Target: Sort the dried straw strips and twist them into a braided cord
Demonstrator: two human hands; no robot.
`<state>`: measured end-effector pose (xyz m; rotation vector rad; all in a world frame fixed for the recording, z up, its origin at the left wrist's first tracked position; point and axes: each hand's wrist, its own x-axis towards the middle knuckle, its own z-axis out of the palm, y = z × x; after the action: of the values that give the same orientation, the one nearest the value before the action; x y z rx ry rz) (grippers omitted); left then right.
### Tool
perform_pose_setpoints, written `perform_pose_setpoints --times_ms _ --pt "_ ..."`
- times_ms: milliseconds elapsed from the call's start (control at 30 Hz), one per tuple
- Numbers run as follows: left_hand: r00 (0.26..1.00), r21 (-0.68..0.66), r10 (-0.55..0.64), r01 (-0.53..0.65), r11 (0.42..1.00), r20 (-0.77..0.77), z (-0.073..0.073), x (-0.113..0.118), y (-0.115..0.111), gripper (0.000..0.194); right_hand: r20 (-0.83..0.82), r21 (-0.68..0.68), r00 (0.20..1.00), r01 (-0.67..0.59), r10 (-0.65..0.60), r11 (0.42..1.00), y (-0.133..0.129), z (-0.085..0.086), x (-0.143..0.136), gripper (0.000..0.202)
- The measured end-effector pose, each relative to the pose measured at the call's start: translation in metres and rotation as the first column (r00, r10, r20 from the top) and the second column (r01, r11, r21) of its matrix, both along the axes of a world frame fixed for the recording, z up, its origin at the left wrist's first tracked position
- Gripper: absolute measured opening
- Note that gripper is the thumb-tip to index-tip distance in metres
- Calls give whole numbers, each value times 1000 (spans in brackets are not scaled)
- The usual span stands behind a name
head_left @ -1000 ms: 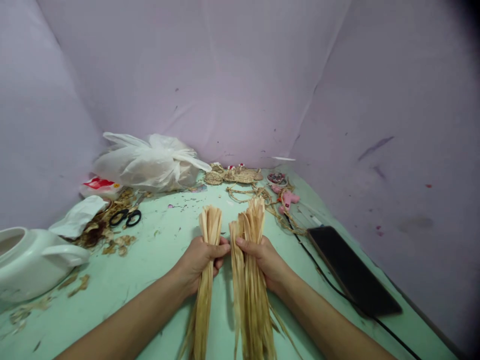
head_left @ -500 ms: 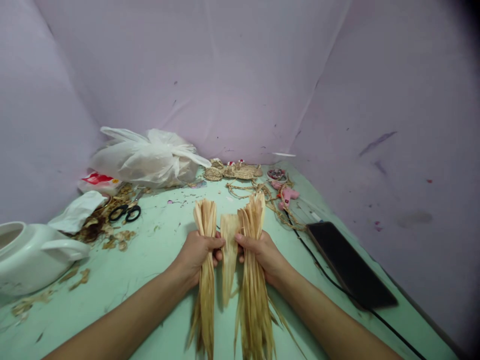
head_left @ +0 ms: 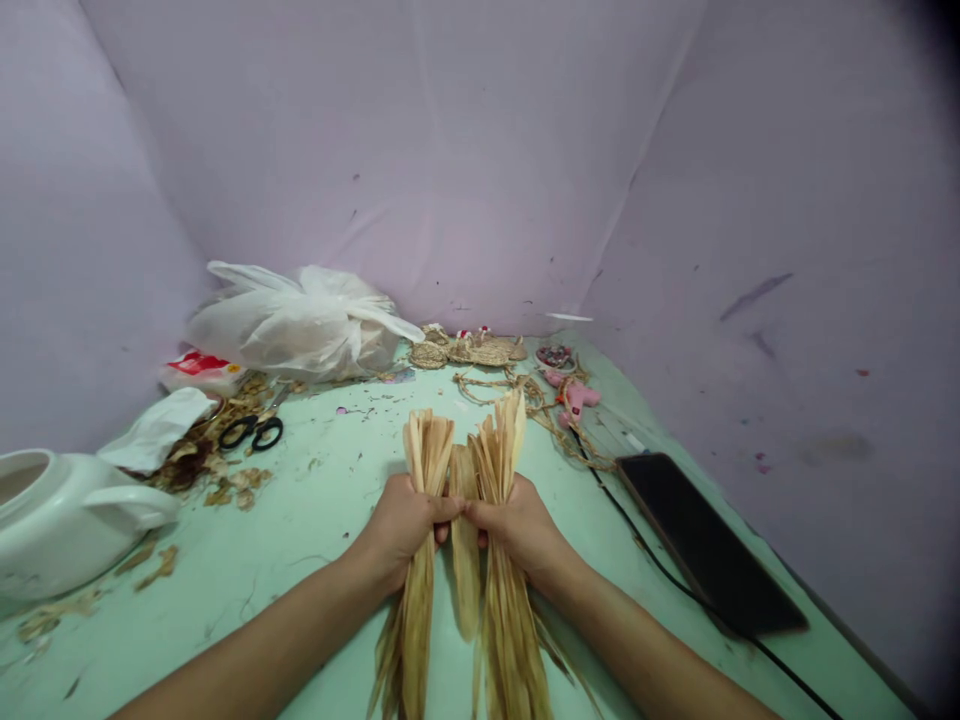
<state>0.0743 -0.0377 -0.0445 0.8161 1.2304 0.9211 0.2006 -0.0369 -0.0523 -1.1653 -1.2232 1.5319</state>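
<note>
My left hand [head_left: 409,525] is closed around a bundle of dried corn husks [head_left: 420,600], pale at the top and browner toward the lower ends. A thicker bundle of husk strips [head_left: 514,620] is gripped in my right hand [head_left: 525,520], its ends fanning out low. Between the bundles hangs a single flat husk strip [head_left: 466,580]. Both thumbs press on this strip and nearly touch each other. The fingers behind the husks are mostly hidden.
On the left lie a white ceramic pot [head_left: 67,520], black-handled scissors [head_left: 251,432] and dry scraps [head_left: 236,478]. A white plastic bag [head_left: 300,320] and woven pieces [head_left: 480,350] stand at the back. To the right are a pink glue gun [head_left: 577,398], a black cord [head_left: 637,540] and a dark phone [head_left: 712,545].
My hands have come closer together, so the two bundles now flank the single strip tightly. The thumbs have met over the strip. The view has shifted slightly.
</note>
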Motion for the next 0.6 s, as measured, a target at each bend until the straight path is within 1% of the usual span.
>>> perform_pose_setpoints --times_ms 133,267,367,433,500,567,600 --pt "999 10 16 -16 1000 -33 -1 1 1 20 69 27 994 80 -82 996 1 -6 -1 14" --pt "999 7 26 -25 1000 -43 -1 3 0 20 98 40 987 124 -127 991 2 -5 -3 14" --pt "1000 9 -2 2 1000 -20 2 1 0 21 152 44 961 227 -231 973 6 -5 0 10" --pt "1000 32 -29 28 999 9 10 -5 3 22 169 38 938 299 -301 953 10 -5 3 9" --pt "999 69 -35 33 997 36 25 -17 7 21 156 5 926 347 -344 938 14 -5 8 9" --pt "997 107 3 -11 994 81 45 -35 14 19 130 -37 919 379 -372 924 17 -5 12 7" --pt "992 118 47 -61 991 119 55 -46 18 18 115 -52 918 388 -380 920 18 -4 14 7"
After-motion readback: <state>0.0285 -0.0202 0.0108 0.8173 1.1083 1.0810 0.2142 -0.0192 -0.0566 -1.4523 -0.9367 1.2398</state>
